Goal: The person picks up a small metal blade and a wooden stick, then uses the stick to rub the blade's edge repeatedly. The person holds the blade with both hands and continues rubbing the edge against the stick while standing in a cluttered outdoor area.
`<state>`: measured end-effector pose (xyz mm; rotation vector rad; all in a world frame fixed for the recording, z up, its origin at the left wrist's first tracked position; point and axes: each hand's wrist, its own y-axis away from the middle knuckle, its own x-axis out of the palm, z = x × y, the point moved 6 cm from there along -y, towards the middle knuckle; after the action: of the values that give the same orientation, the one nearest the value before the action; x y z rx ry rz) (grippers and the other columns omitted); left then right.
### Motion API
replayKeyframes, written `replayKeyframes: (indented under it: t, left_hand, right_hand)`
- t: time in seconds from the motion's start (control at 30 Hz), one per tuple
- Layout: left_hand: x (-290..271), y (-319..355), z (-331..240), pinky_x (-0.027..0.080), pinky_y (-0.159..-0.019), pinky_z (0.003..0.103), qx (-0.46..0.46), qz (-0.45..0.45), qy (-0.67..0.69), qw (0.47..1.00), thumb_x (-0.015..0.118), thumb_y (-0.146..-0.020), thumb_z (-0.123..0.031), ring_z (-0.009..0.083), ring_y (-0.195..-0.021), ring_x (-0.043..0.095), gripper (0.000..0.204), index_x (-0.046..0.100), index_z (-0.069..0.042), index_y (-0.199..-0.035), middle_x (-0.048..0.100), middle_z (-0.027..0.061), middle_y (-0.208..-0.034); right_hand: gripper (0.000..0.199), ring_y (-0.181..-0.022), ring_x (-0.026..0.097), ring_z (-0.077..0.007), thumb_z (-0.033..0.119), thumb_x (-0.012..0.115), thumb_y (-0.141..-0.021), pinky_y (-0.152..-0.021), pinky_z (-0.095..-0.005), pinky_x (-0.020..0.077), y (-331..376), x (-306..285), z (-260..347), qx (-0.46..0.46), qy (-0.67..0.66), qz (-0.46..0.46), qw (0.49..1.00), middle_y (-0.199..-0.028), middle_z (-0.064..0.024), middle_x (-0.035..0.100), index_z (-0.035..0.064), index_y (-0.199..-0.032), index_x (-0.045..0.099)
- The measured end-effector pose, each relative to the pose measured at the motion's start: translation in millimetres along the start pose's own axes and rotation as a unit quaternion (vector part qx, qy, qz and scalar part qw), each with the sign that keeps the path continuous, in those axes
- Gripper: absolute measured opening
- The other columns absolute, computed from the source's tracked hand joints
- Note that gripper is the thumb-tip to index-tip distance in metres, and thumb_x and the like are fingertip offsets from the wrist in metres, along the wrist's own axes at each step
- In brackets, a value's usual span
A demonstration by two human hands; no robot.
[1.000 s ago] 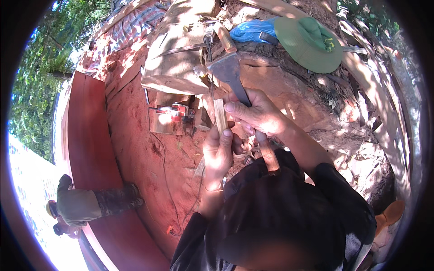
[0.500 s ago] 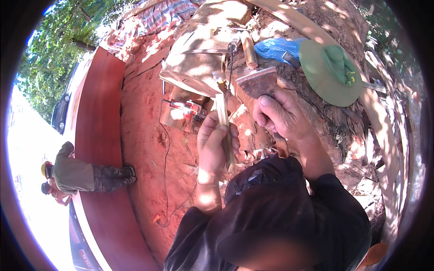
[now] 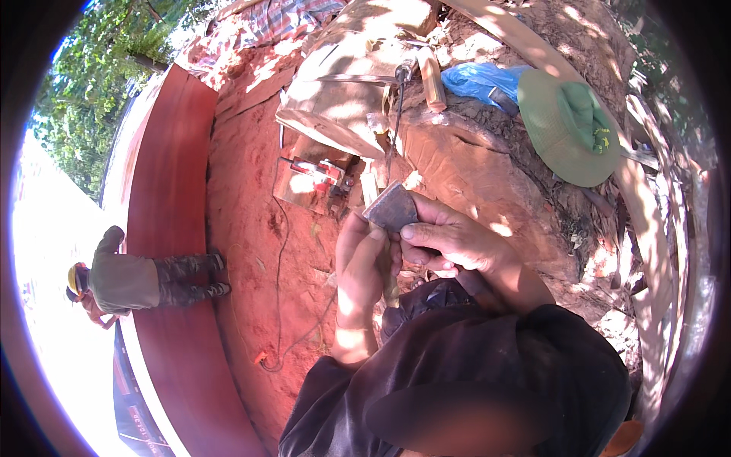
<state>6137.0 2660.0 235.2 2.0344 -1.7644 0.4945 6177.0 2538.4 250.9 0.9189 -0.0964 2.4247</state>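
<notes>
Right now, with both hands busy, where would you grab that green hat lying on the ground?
Take the green hat by its wide flat brim at the near edge, coming from above. The brim lies spread on the dirt, the crown bulges up, and nothing covers it.

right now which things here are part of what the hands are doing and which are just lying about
In hand:
- grey flat block, pinched by the right hand
- wooden stick, held by the left hand

Lying about:
- green hat
- blue plastic bag
- red power tool with its cord
- long red board, another person on it
</notes>
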Motion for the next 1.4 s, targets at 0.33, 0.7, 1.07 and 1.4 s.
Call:
replayKeyframes:
  t: [0.33,0.7,1.07,1.4]
  left_hand:
    - [-17.2,11.9,1.7,0.036,-0.048,0.018,0.029,-0.047,-0.121,0.991,0.058,-0.101,-0.024,0.0045,-0.053,0.045,0.024,0.054,-0.002,-0.110,0.054,-0.0019,-0.069]
    - [-16.6,13.0,9.0,0.032,-0.043,0.017,0.070,-0.107,-0.141,0.982,0.059,-0.101,-0.028,0.0019,-0.049,0.042,0.026,0.060,-0.002,-0.104,0.054,-0.0038,-0.068]
    - [-19.5,2.4,24.3,0.029,-0.046,0.018,0.096,-0.141,-0.151,0.974,0.061,-0.100,-0.032,0.0011,-0.053,0.040,0.028,0.060,-0.007,-0.087,0.051,-0.0073,-0.063]
    - [-30.7,-3.2,20.6,0.039,-0.055,0.019,0.053,-0.138,-0.203,0.968,0.052,-0.105,-0.027,0.0025,-0.062,0.048,0.028,0.062,-0.003,-0.098,0.058,-0.0037,-0.073]
  right_hand:
    - [0.052,-0.052,0.038,0.0006,0.023,0.054,-0.101,-0.041,-0.0148,0.0294,-7.0,3.2,-18.5,0.018,-0.027,0.019,0.999,-0.084,0.0033,0.054,0.0105,-0.148,0.036]
    - [0.045,-0.047,0.037,-0.0011,0.031,0.055,-0.102,-0.039,-0.0169,0.0306,-9.2,-4.6,-24.1,-0.004,-0.009,0.025,1.000,-0.067,0.0043,0.047,0.0054,-0.138,0.047]
    - [0.027,-0.043,0.035,-0.0024,0.027,0.050,-0.104,-0.037,-0.0193,0.0312,-14.6,-19.0,-21.4,-0.011,0.063,-0.023,0.998,-0.062,0.0041,0.046,0.0059,-0.121,0.054]
    - [0.034,-0.044,0.037,-0.0027,0.026,0.050,-0.104,-0.038,-0.0194,0.0319,-9.9,-19.0,-15.6,0.023,0.044,-0.046,0.998,-0.065,0.0038,0.047,0.0091,-0.134,0.048]
